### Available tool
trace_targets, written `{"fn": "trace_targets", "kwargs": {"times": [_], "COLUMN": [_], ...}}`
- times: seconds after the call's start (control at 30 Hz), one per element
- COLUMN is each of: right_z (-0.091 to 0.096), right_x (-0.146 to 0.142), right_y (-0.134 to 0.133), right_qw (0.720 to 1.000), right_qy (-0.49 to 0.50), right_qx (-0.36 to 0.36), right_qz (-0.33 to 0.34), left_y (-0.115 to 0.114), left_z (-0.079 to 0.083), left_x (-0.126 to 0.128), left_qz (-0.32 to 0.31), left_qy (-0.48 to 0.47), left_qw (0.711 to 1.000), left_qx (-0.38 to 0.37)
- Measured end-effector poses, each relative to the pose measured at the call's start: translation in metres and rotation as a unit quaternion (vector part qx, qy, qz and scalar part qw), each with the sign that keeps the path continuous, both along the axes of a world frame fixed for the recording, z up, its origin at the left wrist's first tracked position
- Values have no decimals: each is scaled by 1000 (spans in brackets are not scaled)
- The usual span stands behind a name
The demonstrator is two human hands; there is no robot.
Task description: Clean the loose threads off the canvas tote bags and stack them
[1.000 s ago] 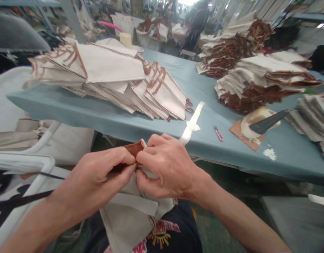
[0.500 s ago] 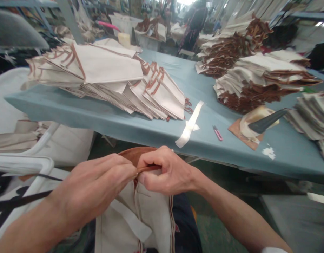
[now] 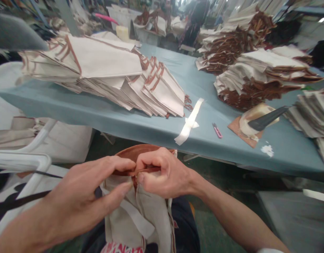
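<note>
A cream canvas bag with brown binding (image 3: 122,218) hangs in front of my lap, its mouth upward. My right hand (image 3: 162,172) is closed on the bag's brown-bound rim, thumb and bent index finger pinching it beside the middle seam. My left hand (image 3: 98,189) straddles the rim just left of that, fingers at the inner side and thumb on the outer side, with a gap between thumb and index finger. A loose white strip (image 3: 138,219) hangs down the bag's front, and pink-red print shows lower down. The left fingertips are partly hidden by the rim.
Canvas pieces with brown edges (image 3: 109,61) lie stacked on the blue table (image 3: 119,119). More piles (image 3: 256,73) stand at right. Thread snips (image 3: 217,130), white tape strips (image 3: 189,123) and a tape roll with a dark handle (image 3: 256,121) lie nearer. A white chair frame (image 3: 22,158) is at left.
My left thumb has moved down and away from the fingers, uncovering the rim between them. More of the bag's printed front shows. My right hand keeps its pinch; the view has shifted slightly.
</note>
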State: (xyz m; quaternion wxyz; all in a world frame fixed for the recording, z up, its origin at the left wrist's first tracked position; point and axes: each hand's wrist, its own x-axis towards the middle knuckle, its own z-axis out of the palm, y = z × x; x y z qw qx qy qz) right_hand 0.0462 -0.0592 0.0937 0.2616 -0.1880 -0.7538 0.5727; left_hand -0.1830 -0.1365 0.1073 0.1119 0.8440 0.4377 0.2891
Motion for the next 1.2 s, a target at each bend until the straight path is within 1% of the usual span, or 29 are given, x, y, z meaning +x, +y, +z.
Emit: {"fn": "trace_targets", "kwargs": {"times": [0.1,0.17,0.23,0.27,0.33,0.37,0.43,0.47,0.53,0.6,0.7,0.73,0.8,0.87,0.93,1.0,1.1,1.2], "right_z": [-1,-3,-7,-10,-17,-21,-27,-29,-29,-28,-22,-20,-14,-9,-6,-7,-15,-16], "right_x": [3,3,1,-1,-7,-9,-13,-14,-12,-8,0,2,7,12,18,28,44,54], "right_y": [-5,-7,-9,-10,-11,-11,-11,-11,-9,-6,-5,-5,-5,-3,4,13,23,19], "right_qw": [995,986,976,973,977,981,986,987,987,987,980,977,974,976,978,977,976,976], "right_qy": [-13,-27,-26,-18,5,14,22,20,9,-4,-23,-27,-24,-20,-27,-49,-64,-25], "right_qx": [94,153,203,211,179,152,104,95,105,133,184,198,215,212,206,206,203,212], "right_qz": [-37,-56,-79,-91,-115,-123,-132,-131,-119,-94,-72,-73,-74,-54,-28,-22,-39,-49], "left_y": [4,6,8,8,10,10,12,12,13,14,17,18,20,19,16,11,1,-7], "left_z": [4,3,-4,-9,-21,-26,-33,-33,-25,-11,11,15,18,14,8,4,0,-1], "left_x": [-5,-5,-1,1,5,6,5,4,0,-2,0,2,7,13,16,17,10,-3], "left_qz": [-39,-57,-52,-46,-28,-17,6,14,12,-4,-36,-45,-65,-80,-79,-60,-28,31], "left_qy": [-14,-9,-16,-24,-47,-63,-85,-88,-86,-73,-52,-47,-46,-66,-92,-115,-144,-154], "left_qw": [997,995,997,998,999,998,995,992,988,985,983,983,983,983,984,987,988,986], "left_qx": [-64,-84,-51,-25,0,-7,-57,-88,-130,-158,-171,-171,-165,-154,-132,-96,-50,-49]}}
